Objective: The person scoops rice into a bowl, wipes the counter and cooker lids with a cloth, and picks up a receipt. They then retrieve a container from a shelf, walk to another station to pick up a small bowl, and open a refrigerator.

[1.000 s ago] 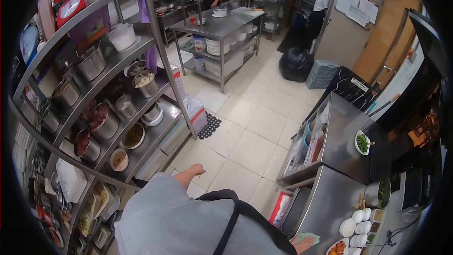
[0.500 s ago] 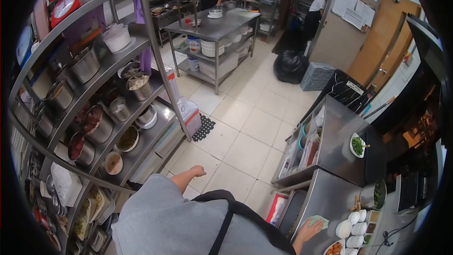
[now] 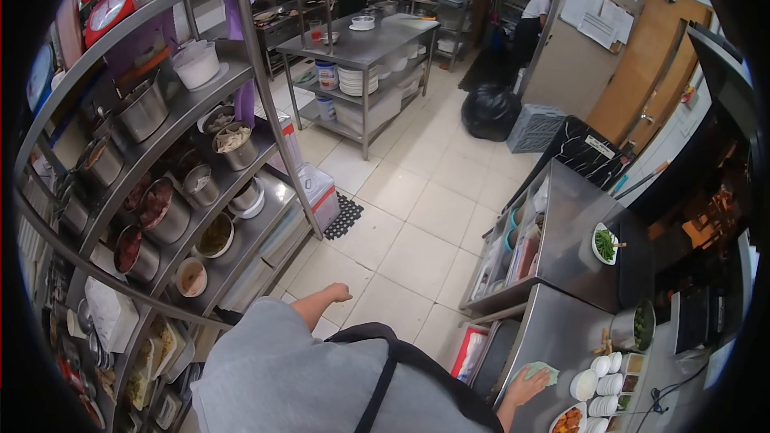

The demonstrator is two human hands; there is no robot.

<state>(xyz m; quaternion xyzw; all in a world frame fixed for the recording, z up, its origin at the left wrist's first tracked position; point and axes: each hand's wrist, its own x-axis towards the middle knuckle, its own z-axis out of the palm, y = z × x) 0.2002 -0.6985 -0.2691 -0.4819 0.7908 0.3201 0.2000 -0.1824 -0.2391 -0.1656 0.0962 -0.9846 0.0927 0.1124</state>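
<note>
My right hand lies on a pale green cloth, pressing it against the steel counter at the lower right. Close beside that hand are a white bowl and a dish of orange food pieces. Stacks of small white dishes stand just beyond them. My left hand hangs in the air over the tiled floor, fingers curled closed, with nothing visible in it. Its palm side is out of sight.
A steel shelf rack with metal pots lines the left. Ahead stands a steel worktable; black garbage bags and a grey crate sit on the floor. Right are a bowl of greens and a pot. A person stands far back.
My right hand has shifted very slightly on the counter with the cloth. My left hand is almost still. A distant person's hand behind the worktable has gone from view.
</note>
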